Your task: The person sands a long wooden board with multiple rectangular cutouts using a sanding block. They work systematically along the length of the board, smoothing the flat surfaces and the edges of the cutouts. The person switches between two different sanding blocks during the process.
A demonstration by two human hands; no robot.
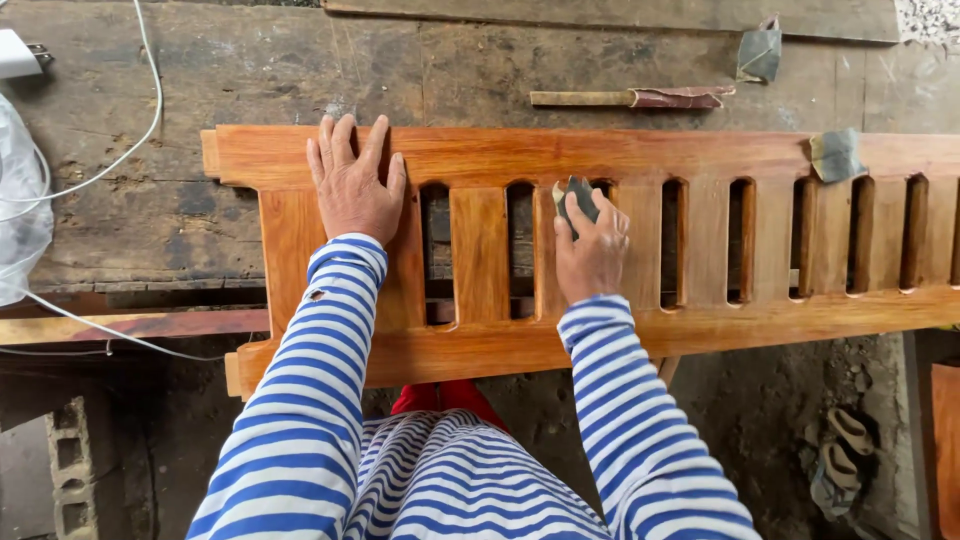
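We see a long reddish-orange slatted wooden panel (640,160) lying flat across a worn grey plank workbench (250,70), its near rail overhanging the bench edge above the dirt floor. Our left hand (352,185) rests flat on the panel's top rail near the left end, fingers spread, grasping nothing. Our right hand (592,250) pinches a small folded piece of dark grey sandpaper (577,197) against a slat at the upper end of one slot.

Around the work: a second grey scrap of sandpaper (835,155) sits on the top rail well to the right. Beyond the panel, a narrow wooden stick wrapped at one end in reddish sandpaper (630,97) lies on the bench, with another folded grey piece (760,52) just past it. A white cable (120,155) loops over the bench at left, beside clear plastic sheeting (20,200). A thin reddish wooden strip (130,326) lies below the bench edge at left.

The slats to the right of the hand are bare up to the scrap. On the floor lie a pair of sandals (840,455) at lower right and a concrete block (70,475) at lower left. The panel runs out of view on the right.
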